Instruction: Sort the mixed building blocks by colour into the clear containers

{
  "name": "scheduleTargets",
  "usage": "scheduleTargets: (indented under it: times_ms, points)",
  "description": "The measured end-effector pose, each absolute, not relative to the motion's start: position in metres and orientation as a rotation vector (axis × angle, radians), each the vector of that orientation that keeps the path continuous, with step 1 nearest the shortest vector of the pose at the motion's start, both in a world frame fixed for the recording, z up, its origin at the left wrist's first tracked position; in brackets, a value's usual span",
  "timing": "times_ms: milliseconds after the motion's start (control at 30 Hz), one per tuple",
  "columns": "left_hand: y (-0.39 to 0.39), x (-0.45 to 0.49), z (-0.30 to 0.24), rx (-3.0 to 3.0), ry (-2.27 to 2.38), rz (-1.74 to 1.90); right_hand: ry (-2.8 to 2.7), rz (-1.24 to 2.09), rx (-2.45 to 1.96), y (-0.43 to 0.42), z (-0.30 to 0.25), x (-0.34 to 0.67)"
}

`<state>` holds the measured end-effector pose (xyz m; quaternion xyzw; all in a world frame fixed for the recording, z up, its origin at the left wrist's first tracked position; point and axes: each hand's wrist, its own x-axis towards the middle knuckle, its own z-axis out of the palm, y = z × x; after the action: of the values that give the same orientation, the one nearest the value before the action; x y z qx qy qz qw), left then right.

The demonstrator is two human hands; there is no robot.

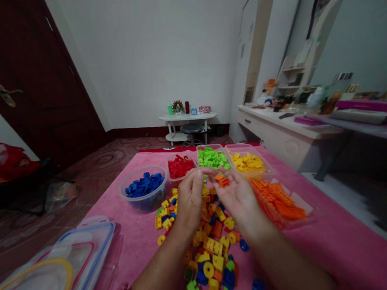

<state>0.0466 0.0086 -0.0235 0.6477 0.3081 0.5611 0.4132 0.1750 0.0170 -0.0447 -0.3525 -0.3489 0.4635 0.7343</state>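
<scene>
My right hand [240, 197] is turned palm up, with a few small orange toy bricks [222, 181] resting on its fingers. My left hand [191, 197] comes in from the left, its fingers bent towards the right fingertips; whatever they pinch, if anything, is hidden. Beneath both hands lies a loose pile of mixed toy bricks [214, 247] in yellow, blue, orange and green. A clear tub of orange bricks [281, 200] stands just right of my right hand. Behind the hands are boxes of red bricks [181, 166], green bricks [213, 157] and yellow bricks [247, 162].
A round tub of blue bricks [144, 185] stands at the left. Stacked plastic lids [84, 249] lie at the front left of the pink cloth [130, 240]. Beyond are a small white table [187, 117], a stool [192, 128] and, to the right, a cluttered dresser [280, 126].
</scene>
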Motion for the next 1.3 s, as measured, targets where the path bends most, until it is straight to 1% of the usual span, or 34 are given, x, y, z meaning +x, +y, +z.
scheduleTargets:
  times_ms: [67,167,333,400,500,567,633,767,900,1000,1133,1300]
  points:
    - [0.017,0.04,-0.023,1.538,0.831,1.404,-0.567,0.916,-0.733,0.016,-0.024,0.203]
    - [0.03,0.033,-0.027,1.504,0.895,1.398,-0.526,0.683,-0.773,0.013,-0.001,0.247]
    - [0.046,0.033,-0.044,1.596,0.912,1.292,-0.541,0.515,-0.994,0.008,0.002,0.297]
    - [0.047,0.035,-0.051,1.67,0.903,1.205,-0.667,0.424,-1.223,0.006,-0.001,0.303]
    - [0.042,0.039,-0.055,1.833,0.912,1.02,-1.054,0.245,-1.61,0.005,-0.004,0.296]
    - [0.036,0.04,-0.055,1.991,0.875,0.879,-1.313,0.141,-1.731,0.006,-0.007,0.281]
    - [0.03,0.041,-0.057,2.196,0.777,0.759,-1.553,0.115,-1.771,0.008,-0.014,0.259]
    - [0.025,0.042,-0.064,2.516,0.612,0.556,-1.936,0.177,-1.956,0.008,-0.037,0.219]
    - [0.025,0.037,-0.061,2.565,0.718,0.347,-2.076,0.123,-2.168,0.008,-0.062,0.199]
    - [0.029,0.031,-0.054,2.518,0.764,0.276,-2.08,0.036,-2.217,0.01,-0.071,0.196]
    - [0.033,0.026,-0.05,2.496,0.856,0.321,-2.052,-0.055,-2.139,0.01,-0.062,0.204]
    - [0.03,0.029,-0.05,2.526,0.926,0.388,-1.927,-0.107,-2.099,0.005,-0.025,0.237]
